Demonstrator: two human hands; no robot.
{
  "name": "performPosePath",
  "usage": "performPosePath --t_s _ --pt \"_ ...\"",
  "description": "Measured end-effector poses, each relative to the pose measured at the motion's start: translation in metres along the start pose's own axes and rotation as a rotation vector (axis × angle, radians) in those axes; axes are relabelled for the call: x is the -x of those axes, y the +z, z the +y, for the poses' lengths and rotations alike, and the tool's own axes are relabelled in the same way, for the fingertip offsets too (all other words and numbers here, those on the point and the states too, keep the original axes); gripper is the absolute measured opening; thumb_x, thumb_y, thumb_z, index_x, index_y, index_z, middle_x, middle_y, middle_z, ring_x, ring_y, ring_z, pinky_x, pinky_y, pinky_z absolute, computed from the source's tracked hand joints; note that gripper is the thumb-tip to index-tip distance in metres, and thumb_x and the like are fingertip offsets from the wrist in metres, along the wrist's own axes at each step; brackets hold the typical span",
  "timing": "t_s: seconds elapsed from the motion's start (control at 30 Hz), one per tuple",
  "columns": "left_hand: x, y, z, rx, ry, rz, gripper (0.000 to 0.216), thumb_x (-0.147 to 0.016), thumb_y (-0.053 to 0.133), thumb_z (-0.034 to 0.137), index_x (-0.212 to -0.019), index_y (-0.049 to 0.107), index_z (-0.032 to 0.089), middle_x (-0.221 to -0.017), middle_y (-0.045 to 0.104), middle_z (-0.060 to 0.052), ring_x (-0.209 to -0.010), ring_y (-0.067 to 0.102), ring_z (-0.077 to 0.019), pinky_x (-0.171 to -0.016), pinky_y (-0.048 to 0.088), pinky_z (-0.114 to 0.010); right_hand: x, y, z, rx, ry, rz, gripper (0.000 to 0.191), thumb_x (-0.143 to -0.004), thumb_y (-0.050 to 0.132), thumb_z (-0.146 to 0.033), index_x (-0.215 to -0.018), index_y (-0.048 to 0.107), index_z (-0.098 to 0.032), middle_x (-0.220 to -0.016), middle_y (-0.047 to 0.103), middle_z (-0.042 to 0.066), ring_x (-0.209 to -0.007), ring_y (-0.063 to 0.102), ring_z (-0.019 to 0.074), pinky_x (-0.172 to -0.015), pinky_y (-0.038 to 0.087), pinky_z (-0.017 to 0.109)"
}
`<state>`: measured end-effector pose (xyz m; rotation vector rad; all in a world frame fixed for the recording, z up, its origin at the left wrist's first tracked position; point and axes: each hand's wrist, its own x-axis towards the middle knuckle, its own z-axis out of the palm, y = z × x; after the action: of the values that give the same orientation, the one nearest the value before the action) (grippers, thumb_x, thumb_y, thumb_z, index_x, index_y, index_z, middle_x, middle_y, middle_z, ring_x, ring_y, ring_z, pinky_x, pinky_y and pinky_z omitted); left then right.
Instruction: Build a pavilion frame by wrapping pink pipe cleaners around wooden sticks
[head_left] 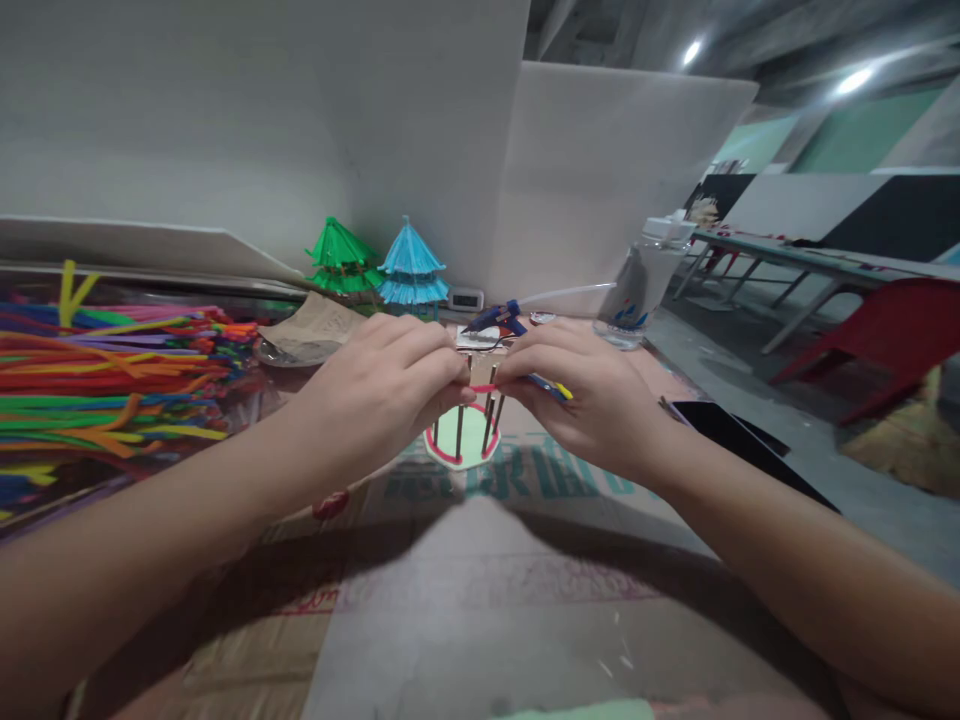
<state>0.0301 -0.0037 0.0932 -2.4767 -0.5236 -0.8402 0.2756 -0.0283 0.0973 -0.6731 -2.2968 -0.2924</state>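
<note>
My left hand (pixel 390 375) and my right hand (pixel 581 385) meet in front of me, each closed in a pinch. Between their fingertips runs a short piece of red pipe cleaner (pixel 484 388), beside the tops of thin brown sticks (pixel 460 432). These sticks stand upright on a pale green base (pixel 466 428) with a red rim. Tucked in my right hand is a slim blue tool with a yellow tip (pixel 553 387); its kind is unclear. My fingers partly hide the sticks' upper ends.
Bundles of coloured pipe cleaners (pixel 112 370) lie at left. Green (pixel 337 258) and blue (pixel 409 265) pavilion-like models stand behind, near a small digital display (pixel 466 299). A blue glue gun (pixel 495 318) and a clear bottle (pixel 641 280) sit beyond my hands. A dark flat object (pixel 742 450) lies right.
</note>
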Motion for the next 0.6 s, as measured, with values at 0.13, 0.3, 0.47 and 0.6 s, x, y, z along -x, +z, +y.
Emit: performPosePath --t_s 0.13,0.3,0.47,0.6 --pt "0.0 -0.001 0.003 0.003 -0.004 0.005 0.034 -0.113 0.043 0.033 -0.091 0.065 0.02 -0.094 0.073 -0.007 -0.085 0.062 -0.0233 -0.077 0.043 -0.037 -0.001 -0.004 0.0 0.069 -0.006 -0.028 0.016 -0.105 0.059 -0.017 -0.094 0.069 -0.022 -0.095 0.078 0.006 -0.09 0.068 0.0231 -0.084 0.05 0.039" --pt "0.001 -0.009 -0.002 0.018 -0.079 0.028 0.034 -0.113 0.042 0.039 -0.097 0.068 0.022 -0.099 0.076 -0.008 -0.091 0.066 -0.026 -0.081 0.047 -0.041 -0.001 -0.017 0.007 0.099 0.059 0.079 0.015 -0.102 0.062 -0.014 -0.095 0.071 -0.024 -0.096 0.078 0.005 -0.092 0.069 0.0236 -0.085 0.051 0.039" --pt "0.001 -0.014 -0.012 0.049 -0.163 -0.025 0.026 -0.109 0.052 0.037 -0.109 0.073 0.022 -0.109 0.078 -0.01 -0.1 0.068 -0.0291 -0.088 0.05 -0.045 0.002 -0.011 0.017 0.021 0.136 0.023 0.011 -0.1 0.066 -0.016 -0.095 0.073 -0.023 -0.097 0.077 0.006 -0.097 0.07 0.024 -0.085 0.052 0.038" --pt "0.0 -0.008 -0.012 0.154 -0.186 -0.051 0.026 -0.105 0.053 0.031 -0.108 0.077 0.02 -0.114 0.077 -0.011 -0.107 0.069 -0.0284 -0.092 0.051 -0.043 0.004 0.005 0.016 -0.006 0.093 -0.081 0.015 -0.103 0.06 -0.014 -0.098 0.073 -0.018 -0.1 0.077 0.01 -0.095 0.069 0.0244 -0.084 0.051 0.039"
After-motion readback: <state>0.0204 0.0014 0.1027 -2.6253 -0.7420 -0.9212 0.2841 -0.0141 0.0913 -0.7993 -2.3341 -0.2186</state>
